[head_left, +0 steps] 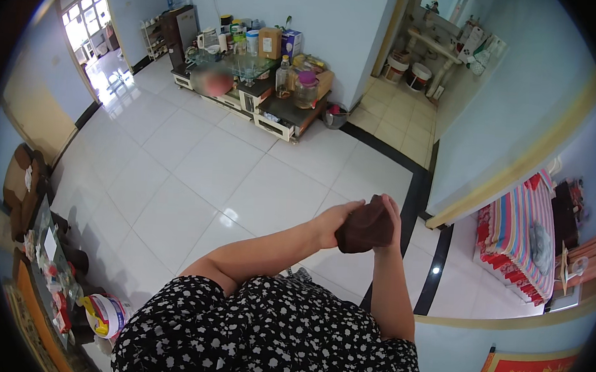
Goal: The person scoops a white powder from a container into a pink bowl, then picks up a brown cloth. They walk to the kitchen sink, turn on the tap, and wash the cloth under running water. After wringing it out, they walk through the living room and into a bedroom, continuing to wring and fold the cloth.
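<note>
A dark brown, soft-looking piece of cloth point(365, 228) is bunched between my two hands, held out in front of my body above the tiled floor. My left hand point(333, 221) grips its left side, with the fingers mostly behind it. Along the right edge, my right hand point(392, 221) is closed on it, and its fingertips show near the top. The folds do not reveal what kind of cloth item it is.
Across the room, a low cabinet point(275, 111) carries bottles, jars and boxes. A bin point(335, 115) stands at its right end. Doorways lead to a washroom and a bedroom with a striped bed point(522, 225). At lower left are a cluttered glass table point(51, 267) and a white bucket point(106, 314).
</note>
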`<move>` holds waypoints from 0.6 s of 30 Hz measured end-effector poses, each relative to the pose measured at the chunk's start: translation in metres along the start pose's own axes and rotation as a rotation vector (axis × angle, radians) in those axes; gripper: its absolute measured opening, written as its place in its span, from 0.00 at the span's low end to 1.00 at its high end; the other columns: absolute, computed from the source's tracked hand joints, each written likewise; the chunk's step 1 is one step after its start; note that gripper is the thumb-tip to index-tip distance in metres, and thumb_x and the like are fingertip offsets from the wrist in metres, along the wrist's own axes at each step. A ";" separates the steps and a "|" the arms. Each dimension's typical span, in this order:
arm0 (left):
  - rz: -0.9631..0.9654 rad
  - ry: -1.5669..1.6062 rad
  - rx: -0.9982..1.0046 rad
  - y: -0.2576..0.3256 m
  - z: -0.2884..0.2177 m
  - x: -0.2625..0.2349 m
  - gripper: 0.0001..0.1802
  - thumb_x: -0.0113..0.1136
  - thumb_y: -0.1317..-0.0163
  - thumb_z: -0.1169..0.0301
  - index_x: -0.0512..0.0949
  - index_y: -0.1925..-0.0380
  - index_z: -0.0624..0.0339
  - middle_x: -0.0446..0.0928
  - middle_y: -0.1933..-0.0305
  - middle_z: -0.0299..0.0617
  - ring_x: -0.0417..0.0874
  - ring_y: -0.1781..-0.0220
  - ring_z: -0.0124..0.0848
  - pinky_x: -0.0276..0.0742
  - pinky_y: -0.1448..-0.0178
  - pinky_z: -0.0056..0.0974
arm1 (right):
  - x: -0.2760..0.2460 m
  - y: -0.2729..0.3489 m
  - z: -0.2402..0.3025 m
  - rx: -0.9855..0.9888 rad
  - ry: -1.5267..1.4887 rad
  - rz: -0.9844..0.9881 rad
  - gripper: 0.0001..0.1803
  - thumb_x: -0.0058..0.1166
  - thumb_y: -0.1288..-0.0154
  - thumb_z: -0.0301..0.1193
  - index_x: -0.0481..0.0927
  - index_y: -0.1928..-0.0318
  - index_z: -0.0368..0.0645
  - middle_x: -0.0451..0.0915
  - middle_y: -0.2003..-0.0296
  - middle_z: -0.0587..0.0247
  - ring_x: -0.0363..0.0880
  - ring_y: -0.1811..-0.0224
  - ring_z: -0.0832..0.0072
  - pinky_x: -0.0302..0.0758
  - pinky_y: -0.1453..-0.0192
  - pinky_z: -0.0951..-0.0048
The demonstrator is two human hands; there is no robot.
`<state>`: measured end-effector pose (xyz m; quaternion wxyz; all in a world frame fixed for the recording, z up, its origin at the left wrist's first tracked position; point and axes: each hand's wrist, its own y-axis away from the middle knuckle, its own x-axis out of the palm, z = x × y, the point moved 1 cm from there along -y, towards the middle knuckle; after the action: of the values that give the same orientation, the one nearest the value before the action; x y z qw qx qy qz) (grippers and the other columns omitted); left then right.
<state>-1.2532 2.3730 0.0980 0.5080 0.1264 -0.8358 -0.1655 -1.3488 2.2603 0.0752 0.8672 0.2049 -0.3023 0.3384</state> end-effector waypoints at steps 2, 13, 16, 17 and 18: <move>0.005 0.055 -0.040 0.011 -0.017 0.006 0.20 0.46 0.33 0.55 0.74 0.52 0.56 0.77 0.50 0.41 0.78 0.48 0.37 0.76 0.45 0.45 | -0.004 0.010 -0.007 0.088 -0.036 -0.100 0.20 0.50 0.33 0.42 0.70 0.47 0.44 0.77 0.55 0.60 0.75 0.49 0.63 0.72 0.45 0.65; -0.156 -0.076 0.182 -0.027 -0.009 -0.047 0.20 0.45 0.33 0.56 0.70 0.49 0.57 0.72 0.48 0.43 0.75 0.47 0.39 0.74 0.44 0.46 | -0.007 0.023 -0.002 -0.010 0.229 -0.129 0.17 0.57 0.37 0.40 0.72 0.51 0.47 0.75 0.54 0.64 0.74 0.49 0.69 0.72 0.46 0.67; -0.361 -0.162 0.142 -0.030 -0.005 -0.056 0.22 0.47 0.34 0.53 0.67 0.45 0.52 0.67 0.44 0.42 0.71 0.43 0.40 0.72 0.42 0.48 | 0.005 0.028 0.017 -0.306 0.370 -0.230 0.13 0.63 0.45 0.25 0.72 0.62 0.45 0.73 0.59 0.65 0.73 0.53 0.71 0.71 0.49 0.69; -0.314 -0.142 0.013 -0.024 -0.003 -0.048 0.23 0.47 0.34 0.51 0.67 0.44 0.50 0.65 0.43 0.42 0.70 0.42 0.41 0.71 0.41 0.49 | 0.013 0.032 0.021 -0.687 0.828 -0.237 0.12 0.64 0.49 0.24 0.74 0.67 0.43 0.71 0.57 0.60 0.72 0.55 0.69 0.70 0.51 0.69; -0.271 -0.117 -0.108 -0.018 -0.001 -0.046 0.25 0.48 0.35 0.49 0.66 0.43 0.48 0.63 0.42 0.42 0.69 0.41 0.41 0.70 0.41 0.50 | 0.033 0.041 0.027 -0.847 1.047 -0.191 0.13 0.67 0.54 0.24 0.74 0.71 0.42 0.70 0.56 0.56 0.72 0.55 0.65 0.71 0.53 0.68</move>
<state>-1.2305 2.3740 0.0548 0.4376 0.2006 -0.8292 -0.2840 -1.3689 2.2891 0.1234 0.9307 -0.3176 0.0703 0.1672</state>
